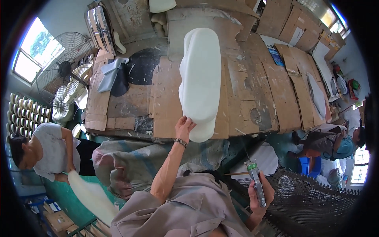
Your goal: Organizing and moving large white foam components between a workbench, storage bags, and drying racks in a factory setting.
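Note:
A long white foam-like piece (202,75) with rounded ends and a wavy left side lies on the cardboard-covered table (244,94) in front of me. It looks like more than one layer, one edge showing behind another. My left hand (184,128) pinches its near left edge, thumb and fingers closed on the rim. Low on the right, off the table, my right hand (260,195) grips a silver metal hand tool (257,185) with a green collar. A thin tip sticks out from the tool toward the table; its exact kind is unclear.
Grey and black sheets (113,75) lie at the table's left. A woven sack (126,162) hangs along the near edge; dark mesh (312,197) stands at right. One person (55,150) at left handles a pale sheet (92,193); another (339,144) works at far right.

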{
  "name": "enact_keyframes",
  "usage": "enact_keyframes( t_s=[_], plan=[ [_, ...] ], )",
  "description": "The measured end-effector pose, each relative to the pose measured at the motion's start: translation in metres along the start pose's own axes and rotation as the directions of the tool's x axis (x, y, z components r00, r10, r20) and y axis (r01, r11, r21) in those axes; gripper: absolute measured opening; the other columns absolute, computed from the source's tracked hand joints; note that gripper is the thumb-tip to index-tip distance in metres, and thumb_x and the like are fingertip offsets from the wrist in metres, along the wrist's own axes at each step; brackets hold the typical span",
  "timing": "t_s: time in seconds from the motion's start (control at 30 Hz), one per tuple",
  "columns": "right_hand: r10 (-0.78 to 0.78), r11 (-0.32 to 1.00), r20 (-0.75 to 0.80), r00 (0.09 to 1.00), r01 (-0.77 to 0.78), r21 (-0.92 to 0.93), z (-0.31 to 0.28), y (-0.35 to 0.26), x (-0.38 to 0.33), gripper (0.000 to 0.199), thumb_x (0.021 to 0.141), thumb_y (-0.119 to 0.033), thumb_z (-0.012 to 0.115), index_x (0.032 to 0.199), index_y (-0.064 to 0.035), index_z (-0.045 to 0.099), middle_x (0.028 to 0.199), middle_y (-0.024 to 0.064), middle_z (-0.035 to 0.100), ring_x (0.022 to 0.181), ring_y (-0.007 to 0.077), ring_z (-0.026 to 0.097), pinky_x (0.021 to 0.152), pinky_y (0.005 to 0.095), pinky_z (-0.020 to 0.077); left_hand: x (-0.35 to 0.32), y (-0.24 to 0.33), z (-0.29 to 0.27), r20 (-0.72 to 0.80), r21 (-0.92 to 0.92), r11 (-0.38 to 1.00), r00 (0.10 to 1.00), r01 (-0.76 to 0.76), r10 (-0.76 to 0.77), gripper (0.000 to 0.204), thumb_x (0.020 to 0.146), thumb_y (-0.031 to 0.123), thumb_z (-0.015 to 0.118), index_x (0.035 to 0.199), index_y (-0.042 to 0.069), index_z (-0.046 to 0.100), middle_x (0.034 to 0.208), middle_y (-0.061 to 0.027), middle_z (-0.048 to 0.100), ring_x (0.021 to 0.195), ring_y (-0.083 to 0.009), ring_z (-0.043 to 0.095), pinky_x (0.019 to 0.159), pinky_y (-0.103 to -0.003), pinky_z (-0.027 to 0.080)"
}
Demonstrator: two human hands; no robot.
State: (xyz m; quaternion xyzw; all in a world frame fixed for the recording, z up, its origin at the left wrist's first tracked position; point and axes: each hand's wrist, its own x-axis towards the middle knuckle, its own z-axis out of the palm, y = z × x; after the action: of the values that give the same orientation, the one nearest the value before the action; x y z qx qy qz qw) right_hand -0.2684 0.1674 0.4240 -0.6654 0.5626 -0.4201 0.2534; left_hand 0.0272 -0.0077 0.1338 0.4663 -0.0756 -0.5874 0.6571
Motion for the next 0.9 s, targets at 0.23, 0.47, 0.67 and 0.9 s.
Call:
enact_keyframes(
  t_s=[0.23,0.47,0.67,0.9],
  plan=[
    [0.007,1.0,0.117,0.993,-0.006,-0.013,-0.007,0.008,-0.004,0.05,0.08,-0.008,0.074,0.124,0.011,0.063,0.094,0.0187,0.069,0.078,0.0259,0.068,0.073,0.0335,0.0546,0.003,0.0,-0.005,0.063,-0.118,0.993,0.998,-0.012,0.02,0.029,0.102,0.007,0.059,0.128,-0.005,0.053,0.113,-0.0133,0.066,0.098,-0.0228,0.07,0.089,-0.038,0.062],
    [0.023,0.999,0.207,0.978,-0.016,-0.038,-0.015,0.002,-0.008,0.054,0.077,-0.004,0.074,0.128,0.0091,0.062,0.092,0.022,0.067,0.073,0.0307,0.067,0.068,0.0362,0.0533,0.003,0.001,-0.01,0.079,-0.102,0.995,0.997,0.0,0.008,0.027,0.101,0.007,0.06,0.125,-0.005,0.054,0.112,-0.0135,0.067,0.098,-0.024,0.071,0.089,-0.038,0.062],
    [0.108,0.994,0.211,0.972,-0.106,-0.02,-0.026,0.006,-0.015,0.054,0.076,-0.003,0.074,0.127,0.0095,0.062,0.091,0.0203,0.068,0.072,0.0266,0.066,0.065,0.0336,0.051,0.003,0.002,-0.008,0.067,-0.121,0.993,0.998,0.005,0.003,0.026,0.101,0.004,0.058,0.125,-0.004,0.053,0.113,-0.0147,0.067,0.099,-0.0258,0.071,0.09,-0.039,0.063],
    [0.075,0.996,0.074,0.994,-0.072,-0.043,-0.027,0.02,-0.002,0.049,0.088,-0.013,0.072,0.129,0.0114,0.061,0.094,0.0198,0.07,0.074,0.024,0.068,0.07,0.0319,0.0542,0.013,-0.009,-0.012,0.198,-0.298,0.953,0.98,0.057,0.003,0.024,0.104,0.011,0.056,0.125,0.002,0.053,0.118,-0.0104,0.066,0.105,-0.0241,0.069,0.093,-0.042,0.059]
  ],
)
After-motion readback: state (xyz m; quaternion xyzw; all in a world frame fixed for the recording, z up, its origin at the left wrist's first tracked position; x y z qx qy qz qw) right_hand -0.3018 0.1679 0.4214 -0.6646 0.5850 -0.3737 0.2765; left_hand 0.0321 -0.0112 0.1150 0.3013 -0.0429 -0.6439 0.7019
